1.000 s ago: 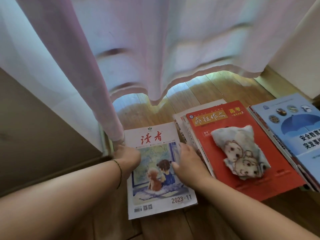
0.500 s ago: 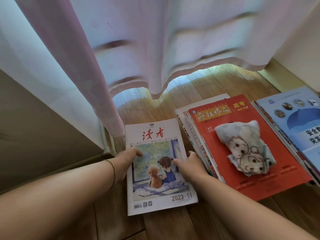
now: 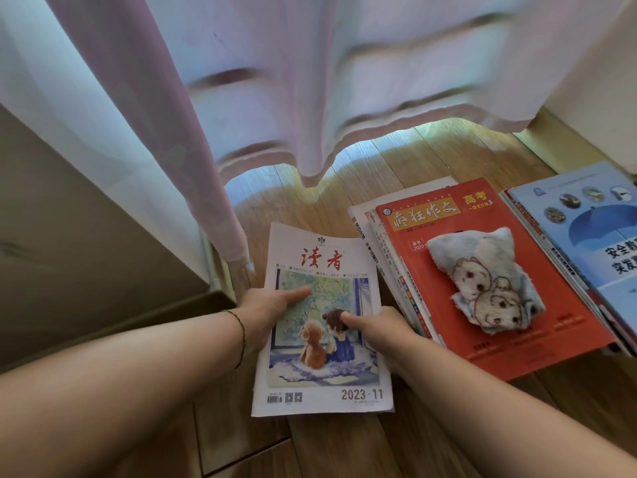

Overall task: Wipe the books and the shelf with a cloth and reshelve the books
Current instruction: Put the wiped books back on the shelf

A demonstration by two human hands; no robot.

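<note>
Both the left hand (image 3: 272,310) and right hand (image 3: 377,327) gripped the magazine (image 3: 324,270), while the cloth (image 3: 482,281) lay idle at three o'clock on the red book (image 3: 524,343), so reshelving looked unfinished.

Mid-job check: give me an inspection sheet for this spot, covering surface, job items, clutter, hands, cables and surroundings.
Surface: wooden floor, sunlit near the curtain.
Job's things: white magazine dated 2023·11, far end lifted; red magazine atop a stack; puppy-print cloth lying on it; blue umbrella-cover book at right.
Clutter: nothing seen.
Hands: left hand and right hand each grip the white magazine, thumbs on its cover.
Cables: nothing seen.
Surroundings: sheer pink curtain; beige panel at left.
</note>
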